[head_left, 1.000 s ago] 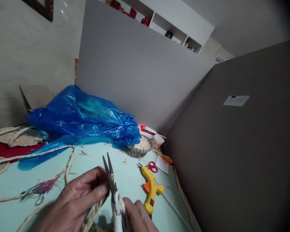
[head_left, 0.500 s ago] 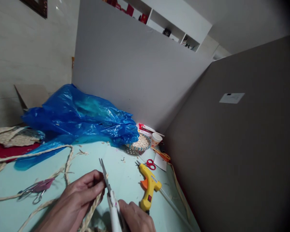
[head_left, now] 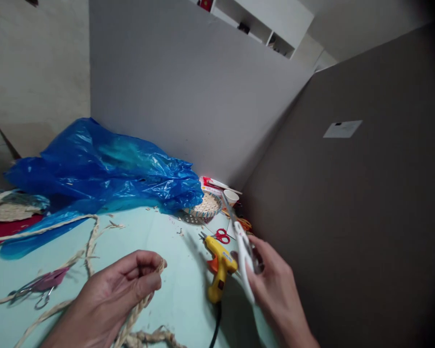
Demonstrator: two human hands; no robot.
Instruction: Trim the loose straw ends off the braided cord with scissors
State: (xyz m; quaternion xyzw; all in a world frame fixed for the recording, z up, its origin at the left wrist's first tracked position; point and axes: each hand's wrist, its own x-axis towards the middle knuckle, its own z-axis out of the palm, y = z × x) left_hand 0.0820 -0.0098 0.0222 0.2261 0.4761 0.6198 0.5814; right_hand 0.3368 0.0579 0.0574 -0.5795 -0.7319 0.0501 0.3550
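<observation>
Near the front of the table my left hand pinches the end of a braided straw cord, whose tip pokes out above the fingertips. The cord runs down toward the bottom edge, beside a rough twisted piece of straw. My right hand grips white-handled scissors, their blades pointing up and away, apart from the cord. Behind the scissors lies a yellow glue gun with an orange trigger and a black cable.
A crumpled blue plastic bag lies along the back partition. Beside it are a small woven basket, a paper cup and red-handled scissors. To the left, a purple cloth with metal clips sits among loose straw cords.
My right hand has carried the scissors away from the cord, to the right and over the glue gun. My left hand still holds the cord in nearly the same place. The view has shifted slightly.
</observation>
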